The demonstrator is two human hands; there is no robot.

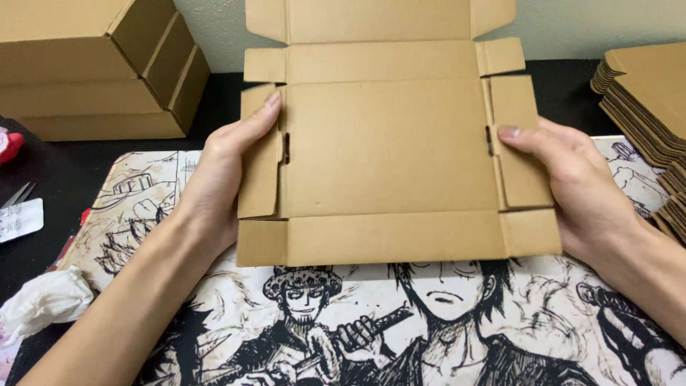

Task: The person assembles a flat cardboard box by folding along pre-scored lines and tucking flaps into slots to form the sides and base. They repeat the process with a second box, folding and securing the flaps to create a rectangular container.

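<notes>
Gripping the flat cardboard box blank (386,150), left hand (221,171) and right hand (572,186) apparently pinch its side flaps.

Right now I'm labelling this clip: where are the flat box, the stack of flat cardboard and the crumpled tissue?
flat box (389,146), head view, centre panel.
stack of flat cardboard (647,93), head view, top sheet.
crumpled tissue (46,300), head view, middle.

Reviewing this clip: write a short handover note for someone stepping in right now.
Left hand grips the left side flap of the flat cardboard box blank; right hand grips the right side flap. The blank lies unfolded on the printed desk mat.
Done: blank laid out, creases visible.
Left: no flap is raised yet.
Folded boxes sit back left, spare blanks stacked right.
</notes>
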